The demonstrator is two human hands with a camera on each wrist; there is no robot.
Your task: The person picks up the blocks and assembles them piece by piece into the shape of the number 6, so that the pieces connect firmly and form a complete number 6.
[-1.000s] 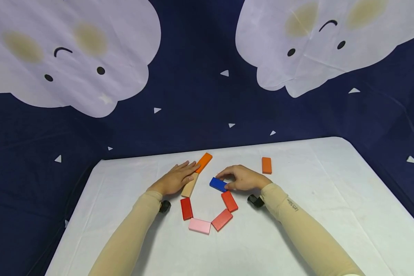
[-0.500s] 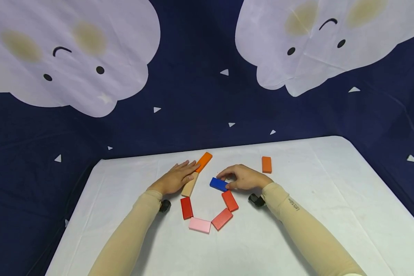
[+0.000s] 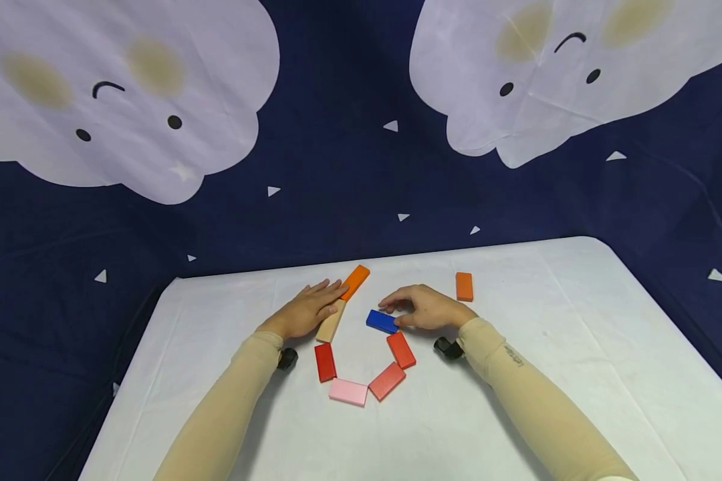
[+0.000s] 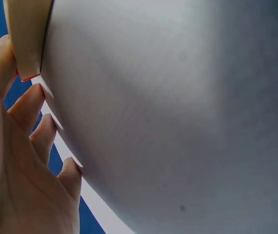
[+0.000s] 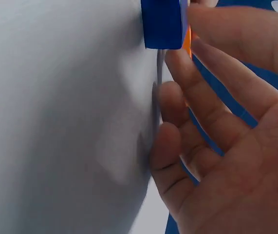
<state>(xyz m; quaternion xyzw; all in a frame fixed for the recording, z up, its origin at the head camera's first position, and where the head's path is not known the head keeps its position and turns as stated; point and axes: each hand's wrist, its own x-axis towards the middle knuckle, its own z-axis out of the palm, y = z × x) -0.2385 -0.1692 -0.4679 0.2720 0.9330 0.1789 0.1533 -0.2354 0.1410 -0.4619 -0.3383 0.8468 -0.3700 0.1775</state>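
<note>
My left hand (image 3: 301, 316) lies with fingers extended beside a tan wooden block (image 3: 329, 325) and an orange block (image 3: 355, 282) set end to end. Its thumb touches the tan block (image 4: 27, 34) in the left wrist view, and its fingertips reach the orange one. My right hand (image 3: 426, 310) is over the table beside a blue block (image 3: 381, 321). Its thumb is right at the blue block's near end, while the index fingertip stands a little apart from the far side. In the right wrist view the other fingers hang loosely curled below the blue block (image 5: 162, 24).
A dark red block (image 3: 325, 363), a pink block (image 3: 348, 392), a coral block (image 3: 388, 381) and a red block (image 3: 401, 350) continue the curved row. Another orange block (image 3: 464, 286) lies apart at the back right. All lie on a white-covered table (image 3: 553, 321).
My right hand's index finger has lifted slightly off the blue block's far side. The left hand and the blocks stay where they were.
</note>
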